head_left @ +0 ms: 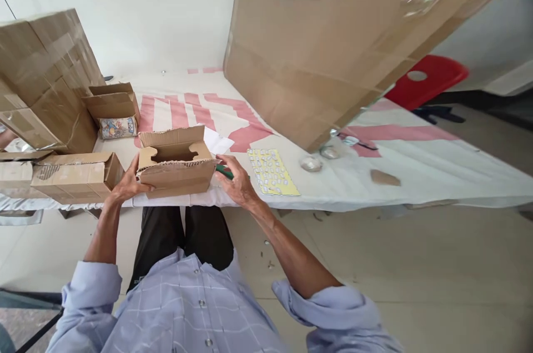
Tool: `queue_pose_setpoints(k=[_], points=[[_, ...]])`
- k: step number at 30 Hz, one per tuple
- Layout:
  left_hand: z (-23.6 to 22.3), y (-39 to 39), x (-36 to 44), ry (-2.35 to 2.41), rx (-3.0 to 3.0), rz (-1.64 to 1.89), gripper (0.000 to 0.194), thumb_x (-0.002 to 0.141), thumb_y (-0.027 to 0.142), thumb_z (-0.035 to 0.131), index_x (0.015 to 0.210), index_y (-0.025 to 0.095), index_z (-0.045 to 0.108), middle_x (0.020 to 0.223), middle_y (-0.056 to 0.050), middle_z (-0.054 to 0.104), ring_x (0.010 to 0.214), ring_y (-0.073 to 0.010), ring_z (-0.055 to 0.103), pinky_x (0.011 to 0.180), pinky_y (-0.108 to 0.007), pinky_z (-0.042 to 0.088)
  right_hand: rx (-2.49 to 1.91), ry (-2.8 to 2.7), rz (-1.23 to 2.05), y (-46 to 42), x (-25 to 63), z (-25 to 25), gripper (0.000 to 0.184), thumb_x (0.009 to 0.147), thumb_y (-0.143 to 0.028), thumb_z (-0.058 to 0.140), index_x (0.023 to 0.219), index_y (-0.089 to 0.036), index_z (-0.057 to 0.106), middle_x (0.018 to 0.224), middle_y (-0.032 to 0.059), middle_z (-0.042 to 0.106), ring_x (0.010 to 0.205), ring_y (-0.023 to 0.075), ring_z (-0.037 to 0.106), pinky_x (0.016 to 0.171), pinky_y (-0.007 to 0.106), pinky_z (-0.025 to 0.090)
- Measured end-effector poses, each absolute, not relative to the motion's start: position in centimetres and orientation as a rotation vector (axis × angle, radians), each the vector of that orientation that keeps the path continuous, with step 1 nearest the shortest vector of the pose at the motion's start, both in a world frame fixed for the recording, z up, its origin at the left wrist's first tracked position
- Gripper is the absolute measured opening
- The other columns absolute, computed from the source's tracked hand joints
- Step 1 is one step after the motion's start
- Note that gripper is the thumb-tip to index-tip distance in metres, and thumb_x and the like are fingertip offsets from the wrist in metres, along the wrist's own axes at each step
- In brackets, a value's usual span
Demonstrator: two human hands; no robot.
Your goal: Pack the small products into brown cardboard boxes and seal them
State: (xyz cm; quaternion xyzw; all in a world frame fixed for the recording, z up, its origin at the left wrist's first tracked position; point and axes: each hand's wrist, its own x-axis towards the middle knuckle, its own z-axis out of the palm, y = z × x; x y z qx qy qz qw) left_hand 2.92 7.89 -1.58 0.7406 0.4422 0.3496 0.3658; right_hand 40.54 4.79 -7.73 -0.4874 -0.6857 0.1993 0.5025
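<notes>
An upright cardboard box with its top flaps raised stands at the table's front edge; two cut-out notches show in its opening. My left hand grips its left end, thumb along the front face. At the right end, my right hand has its fingertips at the box's corner. A slim green tool is tucked in that hand; most of it is hidden, so its exact kind is unclear. White paper lies behind the box. Right of my right hand is a yellow sheet covered with small pale pieces.
Closed cardboard boxes and a tall taped carton stand at left. A small open box has a printed packet before it. A large cardboard panel leans behind; tape rolls and a cardboard scrap lie right.
</notes>
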Motion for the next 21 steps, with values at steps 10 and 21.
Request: queue_pose_setpoints(k=[10, 21], points=[[-4.6, 1.5, 3.6, 1.124, 1.909, 1.139, 0.140, 0.064, 0.059, 0.106, 0.180, 0.029, 0.034, 0.178, -0.024, 0.041, 0.166, -0.0510, 0.042, 0.121, -0.055, 0.058, -1.128, -1.834, 0.664, 0.5, 41.0, -5.6, 0.101, 0.087, -0.051, 0.090, 0.173, -0.030, 0.043, 0.168, 0.0180, 0.058, 0.147, 0.0377, 0.063, 0.120, 0.057, 0.056], [-3.7, 0.6, 3.2, 0.989, 1.723, 1.081, 0.146, 0.062, 0.062, 0.107, 0.181, 0.020, 0.034, 0.181, -0.027, 0.043, 0.168, -0.0511, 0.041, 0.129, -0.055, 0.051, -1.088, -1.805, 0.995, 0.8, 40.3, -6.2, 0.144, 0.077, -0.064, 0.098, 0.187, -0.033, 0.010, 0.189, 0.0159, 0.031, 0.172, 0.0406, 0.036, 0.138, 0.060, 0.037]])
